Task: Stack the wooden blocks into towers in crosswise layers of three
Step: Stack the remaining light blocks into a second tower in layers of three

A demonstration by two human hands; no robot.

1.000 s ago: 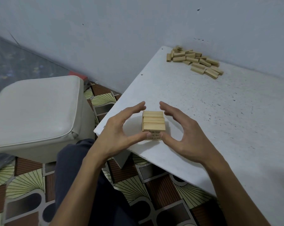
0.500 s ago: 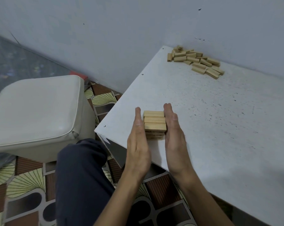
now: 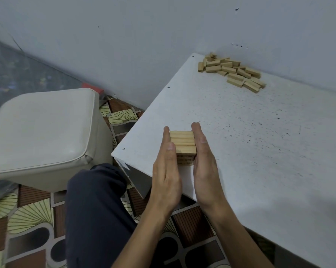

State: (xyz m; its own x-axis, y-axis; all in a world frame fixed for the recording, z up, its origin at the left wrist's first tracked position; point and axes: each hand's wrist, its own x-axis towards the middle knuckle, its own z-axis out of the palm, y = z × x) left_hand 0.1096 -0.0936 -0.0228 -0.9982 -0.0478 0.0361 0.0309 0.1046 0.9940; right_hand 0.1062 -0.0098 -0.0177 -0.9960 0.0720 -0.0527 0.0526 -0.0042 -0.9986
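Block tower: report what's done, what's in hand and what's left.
Done: a short tower stands near the table corner, its top layer three blocks side by side. In hand: the left hand and right hand lie flat against its sides, squaring it. Left: the loose pile of blocks by the wall remains unstacked.

The short tower and the loose blocks in the far corner are the same pale, honey-yellow wood, with faint dark stamped marks on a few end faces (too small to read). The table is white, peppered with fine black specks. The wall is a flat bluish grey with a few dark spots. The cushioned seat is cream. The trouser leg is dark navy. The floor shows a repeating pattern of pale yellow-green fans with dark ribs, brown ribbed panels and grey shapes outlined in white.
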